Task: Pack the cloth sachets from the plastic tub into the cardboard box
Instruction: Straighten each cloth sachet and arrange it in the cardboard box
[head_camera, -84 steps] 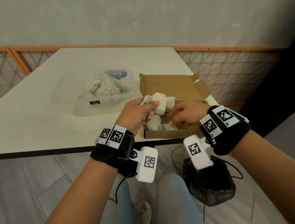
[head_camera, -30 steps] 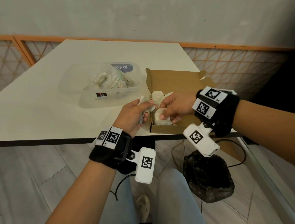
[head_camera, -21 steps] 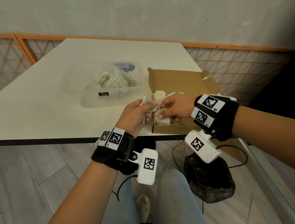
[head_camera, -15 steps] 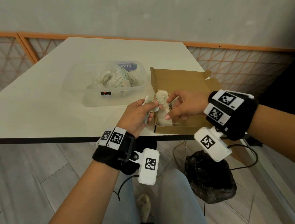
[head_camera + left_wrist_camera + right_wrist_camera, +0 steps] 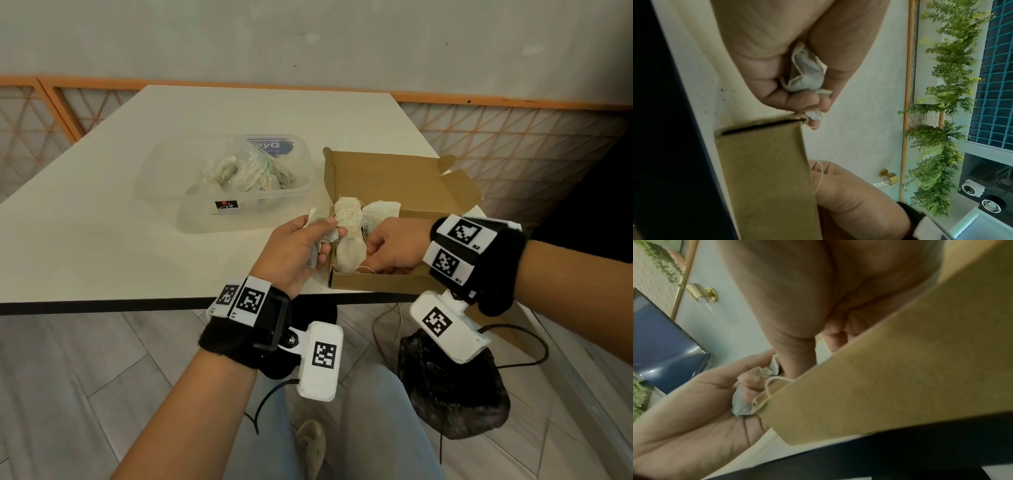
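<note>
Left hand (image 5: 294, 253) clutching crumpled pale cloth sachet (image 5: 807, 73) beside open brown cardboard box (image 5: 376, 284); right hand (image 5: 394, 246) reaching inside box, grip unclear.

My right hand (image 5: 394, 246) sits inside the cardboard box (image 5: 394, 171); its fingertips are hidden behind the sachets, so I cannot tell whether they grip one. Right wrist view: blurred, box wall blocks the interior. The sachet (image 5: 805, 73) in my left hand (image 5: 294, 253) is mostly covered by curled fingers. Contents of the plastic tub (image 5: 164, 178) are too hazy to count. Forearms cut off by the frame edge.
</note>
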